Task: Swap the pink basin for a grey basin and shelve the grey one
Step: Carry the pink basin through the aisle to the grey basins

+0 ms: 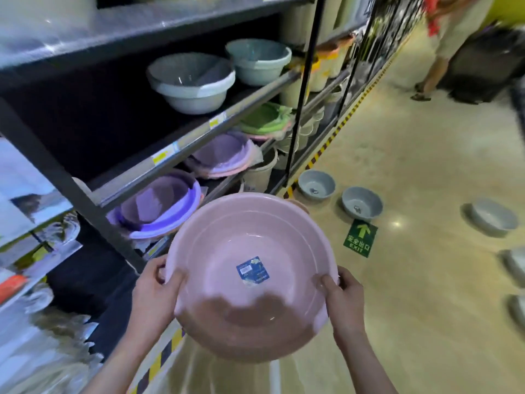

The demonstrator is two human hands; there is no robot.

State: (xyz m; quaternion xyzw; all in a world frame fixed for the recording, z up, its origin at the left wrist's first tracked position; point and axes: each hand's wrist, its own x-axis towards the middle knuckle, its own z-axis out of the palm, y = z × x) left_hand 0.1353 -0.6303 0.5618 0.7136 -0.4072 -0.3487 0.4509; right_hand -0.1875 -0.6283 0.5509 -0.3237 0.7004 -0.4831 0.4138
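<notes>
I hold a large pink basin in front of me, above the floor beside the shelving, its inside facing up with a blue label on the bottom. My left hand grips its left rim and my right hand grips its right rim. Several grey basins stand on the floor ahead: one near the shelf foot, one beside it, and another further right. More grey ones show at the right edge.
A dark metal shelf unit runs along the left, holding grey, teal, purple and green basins. Yellow-black tape marks its base. A green exit sticker lies on the floor. A person with a dark suitcase stands far down the aisle.
</notes>
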